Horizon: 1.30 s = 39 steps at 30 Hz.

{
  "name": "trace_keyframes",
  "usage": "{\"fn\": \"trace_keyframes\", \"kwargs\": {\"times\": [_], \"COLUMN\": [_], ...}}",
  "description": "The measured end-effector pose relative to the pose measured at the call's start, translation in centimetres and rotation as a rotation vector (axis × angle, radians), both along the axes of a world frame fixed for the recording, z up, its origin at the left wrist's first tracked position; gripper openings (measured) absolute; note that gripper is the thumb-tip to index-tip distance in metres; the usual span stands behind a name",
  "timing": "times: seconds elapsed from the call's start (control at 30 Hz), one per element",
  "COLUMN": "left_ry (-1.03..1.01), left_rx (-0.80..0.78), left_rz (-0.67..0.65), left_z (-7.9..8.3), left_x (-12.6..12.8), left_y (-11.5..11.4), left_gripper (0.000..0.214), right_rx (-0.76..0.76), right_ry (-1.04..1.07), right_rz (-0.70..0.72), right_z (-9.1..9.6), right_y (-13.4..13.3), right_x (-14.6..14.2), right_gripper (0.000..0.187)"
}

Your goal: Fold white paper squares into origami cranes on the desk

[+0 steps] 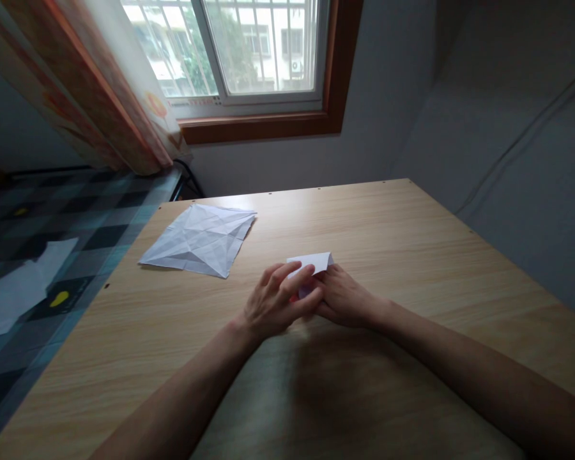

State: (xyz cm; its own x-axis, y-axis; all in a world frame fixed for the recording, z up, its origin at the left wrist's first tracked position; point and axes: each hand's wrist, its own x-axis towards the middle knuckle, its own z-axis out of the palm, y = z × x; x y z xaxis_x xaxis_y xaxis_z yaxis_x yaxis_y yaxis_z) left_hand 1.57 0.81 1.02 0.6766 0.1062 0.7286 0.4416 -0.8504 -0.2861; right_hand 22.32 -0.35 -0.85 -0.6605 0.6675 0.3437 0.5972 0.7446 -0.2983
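**Both hands pinch a small folded paper at mid-desk**

The left hand (273,306) and right hand (345,300) meet over a small folded paper (312,262) lying on the desk (412,243), fingers closed on its near edge. It looks light, thin and easily creased, best held by its folded edges. A creased, opened sheet (199,239) lies well apart to the left. No containers show.

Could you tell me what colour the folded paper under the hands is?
White; the folded paper shows best in the head view.
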Motion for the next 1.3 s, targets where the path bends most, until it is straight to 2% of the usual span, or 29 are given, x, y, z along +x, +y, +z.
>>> {"fn": "trace_keyframes", "kwargs": {"times": [0.13, 0.27, 0.37, 0.6, 0.63, 0.73, 0.83, 0.97, 1.13, 1.3], "left_ry": [0.112, 0.248, 0.279, 0.195, 0.178, 0.129, 0.085, 0.065, 0.031, 0.011], "left_rx": [-0.142, -0.262, -0.274, -0.101, -0.101, -0.168, -0.257, -0.349, -0.411, -0.475], "left_rz": [0.032, 0.081, 0.121, 0.119, 0.099, 0.041, 0.017, 0.08, 0.193, 0.25], "left_z": [0.2, 0.8, 1.0, 0.5, 0.4, 0.3, 0.0, -0.5, -1.0, -1.2], "left_x": [-1.0, -1.6, -1.5, -1.3, -1.3, -1.2, -0.8, -0.2, 0.0, 0.0], "left_y": [0.5, 0.7, 0.6, 0.8, 0.8, 1.1, 1.2, 1.1, 1.2, 1.3], "left_gripper": [0.021, 0.029, 0.03, 0.009, 0.009, 0.013, 0.01, 0.001, 0.023, 0.045], "right_rx": [0.04, 0.055, 0.001, -0.231, -0.264, -0.324, -0.322, -0.279, -0.219, -0.104], "right_ry": [0.036, 0.044, 0.117, 0.197, 0.213, 0.29, 0.347, 0.339, 0.327, 0.238], "right_rz": [0.006, -0.005, -0.002, 0.061, 0.081, 0.116, 0.097, 0.068, 0.088, 0.119], "right_z": [-0.1, -0.2, -0.1, 0.9, 1.0, 1.3, 1.3, 1.1, 1.0, 0.9], "right_y": [0.2, 0.3, 0.3, -0.1, -0.2, -0.4, -0.4, -0.3, -0.5, -0.9], "right_x": [0.9, 1.5, 1.7, 2.6, 2.7, 2.9, 2.8, 2.6, 2.3, 2.1], "right_gripper": [0.033, 0.026, 0.022, 0.001, 0.005, 0.018, 0.017, 0.015, 0.014, 0.031]}}
